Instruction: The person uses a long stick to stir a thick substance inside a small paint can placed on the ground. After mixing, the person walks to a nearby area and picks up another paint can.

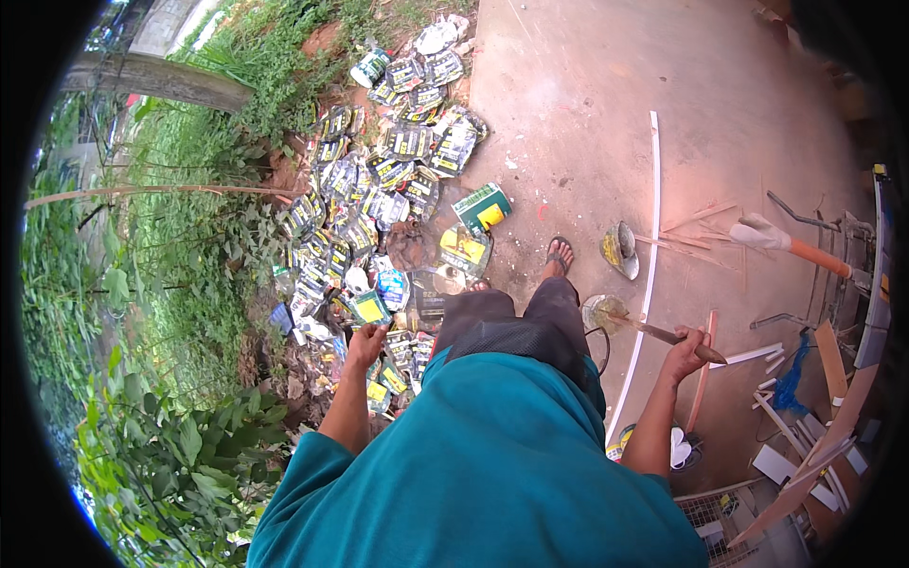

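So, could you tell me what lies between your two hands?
In the head view, only your own dark-trousered legs lie between the left hand, on a yellow-green tin, and the right hand, holding the scraper.

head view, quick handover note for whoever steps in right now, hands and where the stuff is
Left hand: grip on a small green and yellow can, held over the heap of emptied cans by the weeds.
Right hand: grip on the wooden handle of a long blade, tip at an open can lid on the concrete.
Done: many cans lie opened.
Left: the can in hand, whether opened cannot be told.
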Demonstrator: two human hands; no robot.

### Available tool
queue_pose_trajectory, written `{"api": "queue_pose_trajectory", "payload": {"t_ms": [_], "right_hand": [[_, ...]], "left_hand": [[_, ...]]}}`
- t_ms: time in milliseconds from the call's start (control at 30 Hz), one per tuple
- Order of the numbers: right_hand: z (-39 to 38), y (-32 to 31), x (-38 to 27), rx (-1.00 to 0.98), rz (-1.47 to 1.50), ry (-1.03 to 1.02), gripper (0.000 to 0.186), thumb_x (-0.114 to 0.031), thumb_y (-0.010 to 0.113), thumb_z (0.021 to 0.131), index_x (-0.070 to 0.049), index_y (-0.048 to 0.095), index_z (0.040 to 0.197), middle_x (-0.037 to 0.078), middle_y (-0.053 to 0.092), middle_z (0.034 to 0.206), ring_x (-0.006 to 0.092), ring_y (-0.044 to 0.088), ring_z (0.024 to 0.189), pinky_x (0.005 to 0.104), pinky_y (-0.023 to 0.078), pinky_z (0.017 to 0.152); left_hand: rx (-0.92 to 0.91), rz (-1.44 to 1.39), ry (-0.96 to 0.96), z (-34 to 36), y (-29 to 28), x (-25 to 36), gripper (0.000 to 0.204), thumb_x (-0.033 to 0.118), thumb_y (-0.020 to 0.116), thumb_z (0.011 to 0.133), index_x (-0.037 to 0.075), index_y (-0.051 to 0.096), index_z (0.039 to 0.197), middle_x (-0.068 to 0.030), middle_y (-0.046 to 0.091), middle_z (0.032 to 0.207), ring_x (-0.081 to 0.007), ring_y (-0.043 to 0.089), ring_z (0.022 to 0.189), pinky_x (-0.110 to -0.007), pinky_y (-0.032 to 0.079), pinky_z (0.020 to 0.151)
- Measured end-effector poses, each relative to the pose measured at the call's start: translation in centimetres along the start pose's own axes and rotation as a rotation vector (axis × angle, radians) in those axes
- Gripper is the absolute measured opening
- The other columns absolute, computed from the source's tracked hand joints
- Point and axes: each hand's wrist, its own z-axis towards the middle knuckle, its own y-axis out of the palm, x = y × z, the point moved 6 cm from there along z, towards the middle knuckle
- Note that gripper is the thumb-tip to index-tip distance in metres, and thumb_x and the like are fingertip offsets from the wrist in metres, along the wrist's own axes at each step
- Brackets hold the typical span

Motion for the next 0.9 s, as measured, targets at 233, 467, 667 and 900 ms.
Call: {"api": "queue_pose_trajectory", "payload": {"t_ms": [233, 467, 667, 900], "right_hand": [[3.2, 6.4, 0.3, -0.272, 0.077, 0.122, 0.036, -0.019, 0.055, 0.101, -0.006, 0.044, 0.07, 0.005, 0.05, 0.056, 0.0147, 0.049, 0.051, 0.0324, 0.041, 0.053], [7.9, 4.8, 0.5, -0.239, 0.309, 0.212, 0.036, -0.016, 0.055, 0.1, -0.009, 0.041, 0.068, 0.0, 0.041, 0.055, 0.0118, 0.04, 0.047, 0.0301, 0.037, 0.049], [8.4, 6.2, 0.0, -0.383, 0.258, 0.23, 0.035, -0.015, 0.054, 0.101, -0.01, 0.04, 0.069, 0.0, 0.041, 0.054, 0.0115, 0.041, 0.05, 0.03, 0.039, 0.052], [8.3, 6.9, -0.2, -0.475, 0.154, 0.178, 0.035, -0.016, 0.053, 0.102, -0.01, 0.039, 0.07, -0.001, 0.039, 0.056, 0.0112, 0.04, 0.051, 0.0305, 0.038, 0.053]], "left_hand": [[0.028, 0.08, 0.102, -2.7, 1.8, 8.7, 0.04, 0.035, 0.067, 0.098, -0.004, 0.068, 0.106, -0.0115, 0.072, 0.094, -0.0164, 0.066, 0.082, -0.033, 0.053, 0.075], [0.041, -0.035, 0.238, -4.1, -0.1, 12.9, 0.035, 0.032, 0.066, 0.099, -0.002, 0.067, 0.107, -0.009, 0.071, 0.092, -0.015, 0.065, 0.083, -0.031, 0.053, 0.072], [0.328, -0.114, -0.129, -8.6, -0.4, 1.9, 0.038, 0.033, 0.066, 0.098, -0.004, 0.067, 0.104, -0.0093, 0.069, 0.088, -0.0151, 0.065, 0.078, -0.031, 0.054, 0.068], [0.028, 0.015, -0.316, -13.4, 10.1, -5.2, 0.045, 0.041, 0.071, 0.093, -0.004, 0.068, 0.101, -0.0113, 0.07, 0.082, -0.02, 0.066, 0.077, -0.037, 0.053, 0.073]]}}
